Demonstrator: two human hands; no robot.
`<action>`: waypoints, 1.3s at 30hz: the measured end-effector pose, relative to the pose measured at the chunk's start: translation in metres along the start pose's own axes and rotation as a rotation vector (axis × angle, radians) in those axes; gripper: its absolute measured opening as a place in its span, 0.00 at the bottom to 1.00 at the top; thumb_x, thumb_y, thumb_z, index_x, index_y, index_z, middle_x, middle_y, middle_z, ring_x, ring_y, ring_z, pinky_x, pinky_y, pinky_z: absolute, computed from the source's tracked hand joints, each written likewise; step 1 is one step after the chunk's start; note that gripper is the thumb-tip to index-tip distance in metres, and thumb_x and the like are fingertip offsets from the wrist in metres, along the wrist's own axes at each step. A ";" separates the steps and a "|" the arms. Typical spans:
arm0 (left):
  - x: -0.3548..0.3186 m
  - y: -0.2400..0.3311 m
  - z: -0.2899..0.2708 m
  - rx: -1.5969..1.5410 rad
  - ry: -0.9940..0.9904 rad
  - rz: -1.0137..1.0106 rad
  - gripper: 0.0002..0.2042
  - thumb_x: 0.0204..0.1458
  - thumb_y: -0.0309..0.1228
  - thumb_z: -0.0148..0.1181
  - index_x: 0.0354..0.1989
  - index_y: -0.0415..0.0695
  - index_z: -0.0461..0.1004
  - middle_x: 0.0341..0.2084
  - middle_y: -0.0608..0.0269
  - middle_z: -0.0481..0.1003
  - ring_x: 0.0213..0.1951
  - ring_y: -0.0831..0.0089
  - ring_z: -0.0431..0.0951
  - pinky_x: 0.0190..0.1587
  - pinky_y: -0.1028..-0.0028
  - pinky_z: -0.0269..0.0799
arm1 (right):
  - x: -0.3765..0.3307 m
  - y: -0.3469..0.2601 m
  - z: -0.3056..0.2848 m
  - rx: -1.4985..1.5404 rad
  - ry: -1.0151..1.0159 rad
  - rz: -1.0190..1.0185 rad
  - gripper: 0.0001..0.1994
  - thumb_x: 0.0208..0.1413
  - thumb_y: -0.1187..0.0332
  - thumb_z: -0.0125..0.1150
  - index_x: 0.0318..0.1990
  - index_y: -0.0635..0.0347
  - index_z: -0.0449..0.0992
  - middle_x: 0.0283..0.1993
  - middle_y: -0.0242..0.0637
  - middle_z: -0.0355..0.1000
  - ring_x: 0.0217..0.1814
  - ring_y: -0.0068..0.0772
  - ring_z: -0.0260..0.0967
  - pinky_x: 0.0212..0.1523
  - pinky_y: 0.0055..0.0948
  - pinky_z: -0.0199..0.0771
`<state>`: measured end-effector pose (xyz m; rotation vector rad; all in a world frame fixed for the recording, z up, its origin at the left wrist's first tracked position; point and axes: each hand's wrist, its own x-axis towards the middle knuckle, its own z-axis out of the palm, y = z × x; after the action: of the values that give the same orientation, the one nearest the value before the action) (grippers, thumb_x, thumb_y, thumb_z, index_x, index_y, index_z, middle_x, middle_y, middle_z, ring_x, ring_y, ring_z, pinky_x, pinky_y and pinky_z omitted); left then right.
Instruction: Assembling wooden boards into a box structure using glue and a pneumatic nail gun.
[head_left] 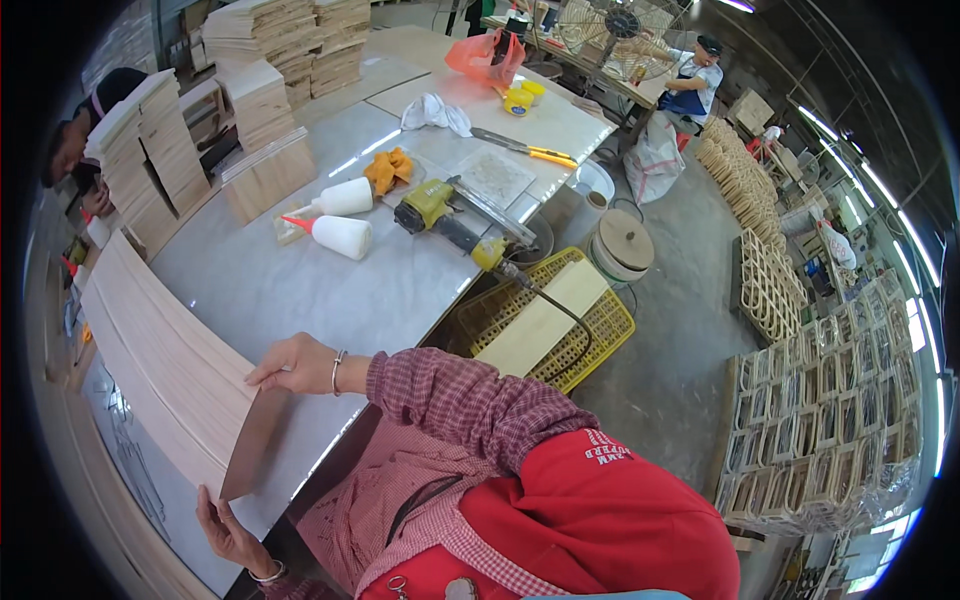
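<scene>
Several long, pale wooden boards point(165, 355) lie side by side across the table at the left, their near end turned toward me. A brown, shaded face point(252, 445) shows at that end. My right hand point(300, 365) is closed on the far corner of this end, its thumb and fingers bent over the edge. Lower down, my left hand point(232, 535) has the near corner between its thumb and fingers. Past the boards' far side lie two white glue bottles with red tips, the closer one point(342, 238) on its side.
A yellow-green nail gun point(430, 207), an orange cloth point(388, 171) and a yellow-handled knife point(525, 147) lie on the table point(400, 285). Stacked wood pieces point(262, 110) stand at the back left, near another person point(72, 135). A yellow crate point(600, 335) sits beside the table's right edge.
</scene>
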<state>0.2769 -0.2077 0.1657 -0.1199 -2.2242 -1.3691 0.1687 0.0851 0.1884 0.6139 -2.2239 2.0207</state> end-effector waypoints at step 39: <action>0.006 0.018 0.011 0.034 0.090 0.162 0.10 0.50 0.21 0.60 0.42 0.40 0.76 0.36 0.60 0.76 0.35 0.73 0.73 0.42 0.77 0.69 | -0.025 -0.003 0.013 -0.239 0.341 -0.062 0.06 0.49 0.74 0.61 0.36 0.63 0.78 0.31 0.31 0.77 0.28 0.23 0.71 0.34 0.19 0.72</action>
<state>0.2736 -0.1907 0.1788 -0.2169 -2.1134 -1.2253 0.1957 0.0780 0.1817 0.2852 -2.1605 1.6489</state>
